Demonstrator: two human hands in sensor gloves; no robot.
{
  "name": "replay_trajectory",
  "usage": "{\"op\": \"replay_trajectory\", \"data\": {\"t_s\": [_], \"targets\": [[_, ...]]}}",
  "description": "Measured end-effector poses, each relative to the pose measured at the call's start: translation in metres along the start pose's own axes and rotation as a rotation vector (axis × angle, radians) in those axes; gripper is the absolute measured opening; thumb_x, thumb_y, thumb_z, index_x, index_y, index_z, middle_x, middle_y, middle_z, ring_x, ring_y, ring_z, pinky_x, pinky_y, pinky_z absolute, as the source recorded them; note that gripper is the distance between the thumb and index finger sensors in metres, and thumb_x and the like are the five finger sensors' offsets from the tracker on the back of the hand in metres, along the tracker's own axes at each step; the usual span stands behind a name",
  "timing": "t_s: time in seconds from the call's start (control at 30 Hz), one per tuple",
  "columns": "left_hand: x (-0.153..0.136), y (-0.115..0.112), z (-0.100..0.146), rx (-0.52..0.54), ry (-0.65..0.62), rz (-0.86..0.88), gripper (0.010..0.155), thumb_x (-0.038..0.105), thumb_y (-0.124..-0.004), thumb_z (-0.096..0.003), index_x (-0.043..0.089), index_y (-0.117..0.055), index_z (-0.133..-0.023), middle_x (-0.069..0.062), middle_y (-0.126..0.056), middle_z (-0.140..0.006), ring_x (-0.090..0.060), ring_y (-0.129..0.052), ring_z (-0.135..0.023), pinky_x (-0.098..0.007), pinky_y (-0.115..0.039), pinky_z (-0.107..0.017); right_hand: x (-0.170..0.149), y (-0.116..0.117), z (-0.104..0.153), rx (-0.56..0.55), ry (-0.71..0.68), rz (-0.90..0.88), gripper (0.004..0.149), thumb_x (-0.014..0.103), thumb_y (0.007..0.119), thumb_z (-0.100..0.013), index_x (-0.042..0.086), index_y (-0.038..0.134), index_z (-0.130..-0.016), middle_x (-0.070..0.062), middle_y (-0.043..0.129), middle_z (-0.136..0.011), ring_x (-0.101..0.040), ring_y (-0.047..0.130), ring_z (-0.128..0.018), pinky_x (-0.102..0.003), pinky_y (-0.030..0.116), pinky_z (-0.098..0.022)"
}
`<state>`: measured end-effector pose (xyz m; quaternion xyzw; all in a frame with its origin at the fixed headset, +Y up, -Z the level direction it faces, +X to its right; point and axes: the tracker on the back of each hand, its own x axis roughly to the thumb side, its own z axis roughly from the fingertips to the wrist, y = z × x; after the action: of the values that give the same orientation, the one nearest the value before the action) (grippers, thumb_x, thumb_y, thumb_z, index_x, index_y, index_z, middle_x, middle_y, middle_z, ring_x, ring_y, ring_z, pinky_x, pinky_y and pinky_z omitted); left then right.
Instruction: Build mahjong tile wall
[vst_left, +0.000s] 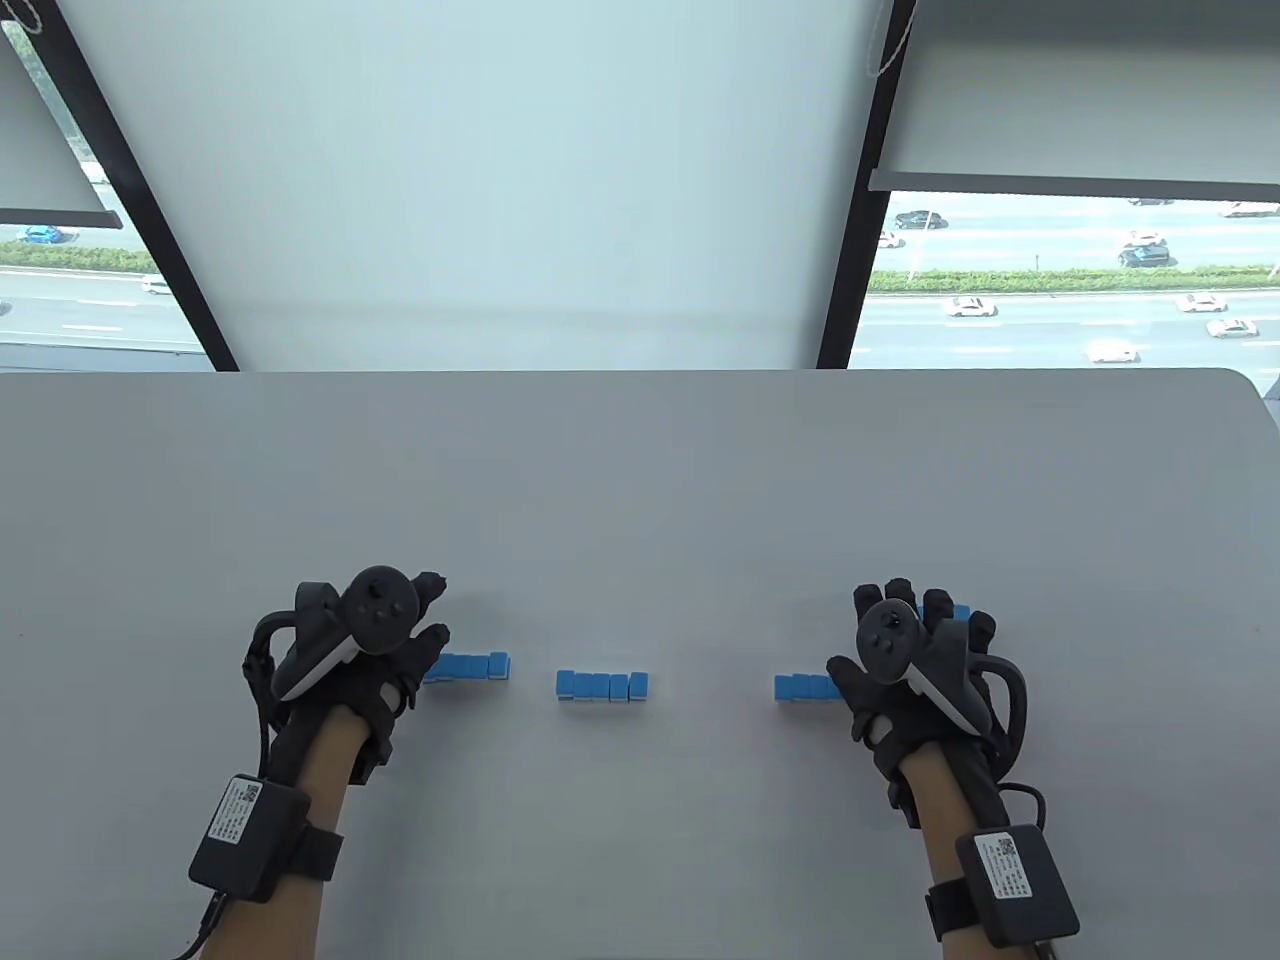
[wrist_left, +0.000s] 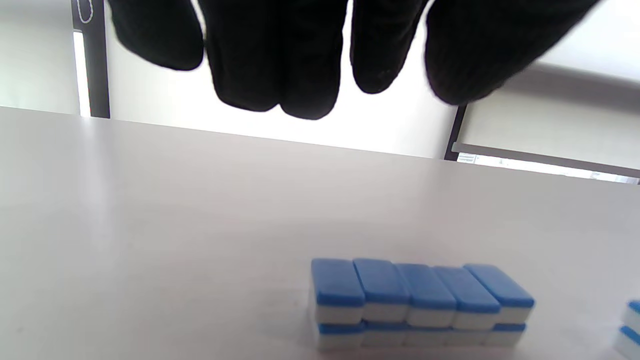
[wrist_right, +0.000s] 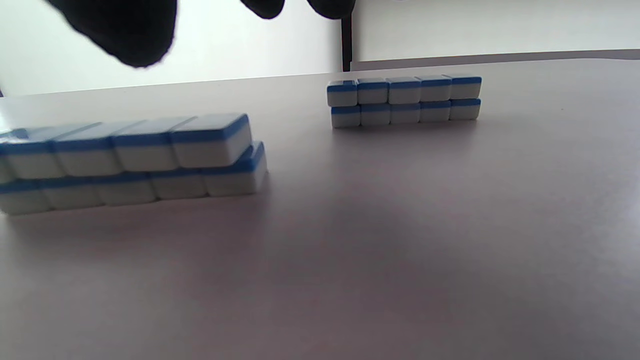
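Grey table (vst_left: 640, 470) beneath the windows: we see three two-layer stacks of mahjong tiles (vst_left: 602, 686) along its near edge, our left hand (vst_left: 370, 650) and right hand (vst_left: 915, 660) hovering, fingers relaxed and empty, over the outer stacks

Left hand (vst_left: 345, 655) covers the left end of the left tile stack (vst_left: 468, 666). Right hand (vst_left: 915, 660) hides most of 2 stacks: right tile stack (vst_left: 803, 687) and a far stack (vst_left: 960, 612). Can't tell whether either hand touches tiles.
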<state>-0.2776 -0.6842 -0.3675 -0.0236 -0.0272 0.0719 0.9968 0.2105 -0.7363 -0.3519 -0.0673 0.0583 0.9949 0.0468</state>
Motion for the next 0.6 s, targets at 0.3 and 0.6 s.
{"op": "replay_trajectory", "data": {"t_s": [0.3,0.6], "targets": [[0.004,-0.021,0.022,-0.015,-0.059,0.089,0.084,0.069,-0.070,-0.0398,0.035,-0.043,-0.112,-0.004,-0.041,-0.120,-0.042,-0.034,-0.109,-0.070,-0.037,-0.072,0.000,-0.001,0.002,-0.011,-0.005,0.000,0.079,0.064,0.069,-0.044,0.038,0.033,-0.108,0.006,0.027,-0.118,-0.036,0.023,-0.107,-0.063,0.014,-0.068],[-0.009,-0.040,0.015,-0.127,-0.068,0.052,0.089,0.072,-0.068,-0.0394,0.035,-0.033,-0.113,-0.006,-0.025,-0.121,-0.045,-0.024,-0.108,-0.073,-0.027,-0.070,-0.011,-0.026,0.002,-0.112,0.061,-0.008,0.079,0.065,0.069,-0.044,0.037,0.033,-0.109,0.002,0.027,-0.118,-0.039,0.026,-0.106,-0.064,0.017,-0.069]]}}
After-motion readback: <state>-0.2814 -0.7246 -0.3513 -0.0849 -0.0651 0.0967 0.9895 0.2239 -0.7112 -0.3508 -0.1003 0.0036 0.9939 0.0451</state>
